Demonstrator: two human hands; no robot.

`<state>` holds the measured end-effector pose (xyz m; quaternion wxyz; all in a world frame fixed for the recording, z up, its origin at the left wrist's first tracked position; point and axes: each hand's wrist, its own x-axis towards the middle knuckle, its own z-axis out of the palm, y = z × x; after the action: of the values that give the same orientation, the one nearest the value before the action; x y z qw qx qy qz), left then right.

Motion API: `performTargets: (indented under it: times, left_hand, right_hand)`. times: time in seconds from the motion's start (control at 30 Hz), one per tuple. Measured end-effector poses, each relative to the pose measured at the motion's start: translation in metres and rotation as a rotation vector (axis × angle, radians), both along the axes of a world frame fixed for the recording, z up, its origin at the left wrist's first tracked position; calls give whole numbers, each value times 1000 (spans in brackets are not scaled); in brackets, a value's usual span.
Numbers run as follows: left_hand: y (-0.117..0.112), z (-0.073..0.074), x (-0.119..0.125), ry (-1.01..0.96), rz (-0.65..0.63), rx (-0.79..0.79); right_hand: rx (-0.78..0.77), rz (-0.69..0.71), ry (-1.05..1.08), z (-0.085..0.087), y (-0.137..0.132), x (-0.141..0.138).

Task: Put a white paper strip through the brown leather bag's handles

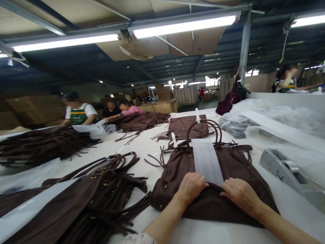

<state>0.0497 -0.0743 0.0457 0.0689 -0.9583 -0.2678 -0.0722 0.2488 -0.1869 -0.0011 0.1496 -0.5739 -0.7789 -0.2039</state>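
A dark brown handbag (228,166) lies flat on the white table (142,145) in front of me, handles pointing away. A white foam strip (206,161) runs down its middle. My left hand (191,187) rests on the bag's near part, fingers curled at the strip's lower left edge. My right hand (241,195) lies on the bag just right of the strip's end, fingers bent and touching it. Whether either hand pinches the strip is unclear.
A pile of brown bags with straps (96,200) sits at my left. Another bag (188,127) lies beyond. A grey tape dispenser (284,169) stands at right, beside clear plastic bags (276,122). Several people work at the table's far left side.
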Motion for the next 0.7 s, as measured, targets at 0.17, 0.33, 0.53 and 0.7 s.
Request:
performTargets:
  times: [0.17, 0.33, 0.53, 0.7]
  left_hand:
    - [-30, 2, -4, -140, 167, 9]
    - [-30, -12, -11, -244, 17, -4]
    - [-24, -21, -8, -239, -12, 32]
    - [-24, -16, -12, -261, -24, 17]
  right_hand:
    - [36, 3, 7, -3, -1, 1]
    - [5, -26, 20, 1, -3, 3]
    - [-223, -101, 97, 34, -16, 12]
    - [-309, -293, 20, 46, -20, 9]
